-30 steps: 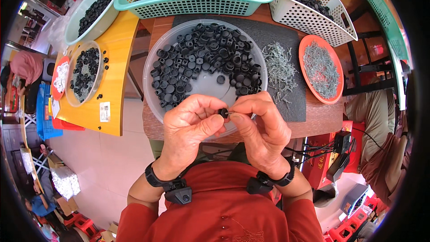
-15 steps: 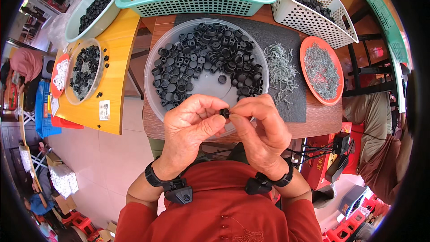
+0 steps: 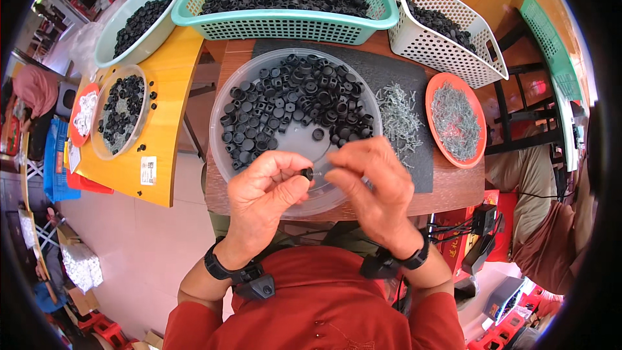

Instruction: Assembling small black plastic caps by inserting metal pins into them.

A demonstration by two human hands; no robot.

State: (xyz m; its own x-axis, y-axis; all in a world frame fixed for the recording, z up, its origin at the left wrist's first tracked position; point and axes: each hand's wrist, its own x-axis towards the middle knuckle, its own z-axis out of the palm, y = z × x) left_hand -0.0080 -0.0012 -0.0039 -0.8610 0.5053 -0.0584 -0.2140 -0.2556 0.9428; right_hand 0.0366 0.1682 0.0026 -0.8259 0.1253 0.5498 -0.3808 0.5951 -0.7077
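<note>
Head view: likely seating spring [image 3: 315, 173] in cap [image 3: 306, 174] pinched by left grip [image 3: 260, 185], next needing three-o'clock push from spread right grip [image 3: 379, 185].

Gold characters [image 3: 453, 256] on red box [image 3: 442, 251]

head | left fisheye of worn pair | faces down | near, above left grip [image 3: 262, 188], right grip [image 3: 381, 185], tabletop [image 3: 455, 188]
</note>
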